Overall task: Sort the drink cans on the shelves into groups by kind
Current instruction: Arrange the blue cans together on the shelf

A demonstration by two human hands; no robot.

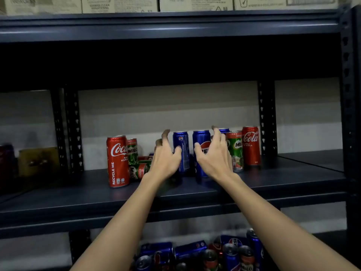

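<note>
On the middle shelf [78, 194] stand mixed cans. A red Coca-Cola can [117, 161] is at the left with a green Milo can [132, 150] behind it and another Milo can [139, 170] lying on its side. Two blue Pepsi cans [181, 147] [201, 141] stand in the centre. A Milo can [236, 151] and a second Coca-Cola can [251, 145] stand at the right. My left hand [166, 155] hovers with spread fingers just left of the Pepsi cans. My right hand [214, 153] hovers in front of the right Pepsi can, holding nothing.
The lower shelf holds a jumble of several Pepsi, Coca-Cola and Milo cans [205, 253]. Cardboard boxes [119, 3] sit on the top shelf. Perforated uprights [73, 130] [267, 118] stand at the shelf's back corners. A dim yellowish object [39, 161] sits in the left bay.
</note>
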